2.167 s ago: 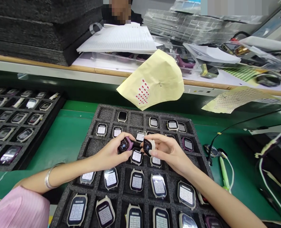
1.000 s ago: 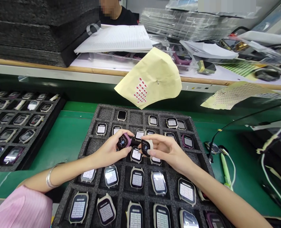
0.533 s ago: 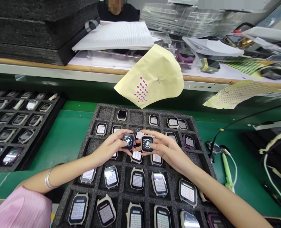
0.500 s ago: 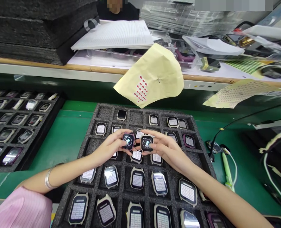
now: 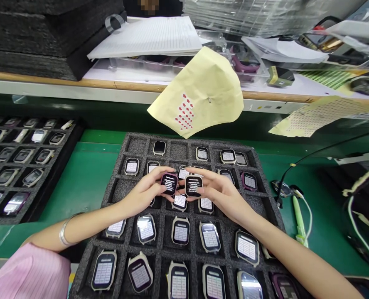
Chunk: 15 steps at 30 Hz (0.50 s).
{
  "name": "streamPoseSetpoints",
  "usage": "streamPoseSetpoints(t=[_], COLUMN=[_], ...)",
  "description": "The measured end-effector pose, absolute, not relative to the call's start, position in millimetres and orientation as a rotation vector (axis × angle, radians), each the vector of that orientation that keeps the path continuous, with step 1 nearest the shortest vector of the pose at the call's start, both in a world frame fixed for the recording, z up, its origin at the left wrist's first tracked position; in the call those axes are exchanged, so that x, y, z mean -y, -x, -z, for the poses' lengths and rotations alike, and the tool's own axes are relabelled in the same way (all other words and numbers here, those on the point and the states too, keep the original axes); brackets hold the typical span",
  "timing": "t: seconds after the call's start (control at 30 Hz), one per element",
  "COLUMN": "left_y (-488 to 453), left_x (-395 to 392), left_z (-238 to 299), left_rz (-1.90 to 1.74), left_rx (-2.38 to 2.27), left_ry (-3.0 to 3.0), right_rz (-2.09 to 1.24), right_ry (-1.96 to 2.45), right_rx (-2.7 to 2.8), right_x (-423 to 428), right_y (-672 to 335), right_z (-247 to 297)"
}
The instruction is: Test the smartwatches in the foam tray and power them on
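Observation:
My left hand [image 5: 147, 192] grips a purple-cased smartwatch body [image 5: 169, 183], its lit screen facing up. Beside it, my right hand [image 5: 222, 192] grips a pale-cased smartwatch body [image 5: 193, 185], screen up too. Both screens show lines of text. The two watches sit side by side, almost touching, just above a dark foam tray [image 5: 119, 192]. Its pockets hold several more watch bodies with lit screens; a few pockets at the far left are bare.
A second foam tray [image 5: 64, 153] of watch bodies lies at the left on the green mat [image 5: 81, 174]. A yellow sticker sheet [image 5: 200, 93] hangs over the shelf edge. A green pen [image 5: 298, 220] and cables lie at the right. Another person sits behind the shelf.
Both watches were turned from facing each other to screens up. Their displays went from a round graphic to text. The view tipped down a little.

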State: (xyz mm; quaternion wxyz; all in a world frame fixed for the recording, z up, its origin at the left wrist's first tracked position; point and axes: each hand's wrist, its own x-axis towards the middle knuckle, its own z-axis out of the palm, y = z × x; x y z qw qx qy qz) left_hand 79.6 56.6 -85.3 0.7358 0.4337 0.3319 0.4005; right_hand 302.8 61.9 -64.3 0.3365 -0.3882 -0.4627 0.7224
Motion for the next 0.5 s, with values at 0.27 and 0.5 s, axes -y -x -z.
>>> streamPoseSetpoints(t=[0.27,0.5], left_y=[-79.5,-81.7], left_x=[-55.8,-55.0], left_z=[85.1,83.5], left_rz=[-0.868,-0.894], left_rx=[-0.707,-0.752], left_ry=[-1.018,-1.050], right_rz=[-1.789,-1.758], right_ry=[1.097,1.096], right_rx=[1.298,1.320], right_x=[-59.0,-58.6], right_y=[-299.6,-299.5], right_z=[58.9,55.5])
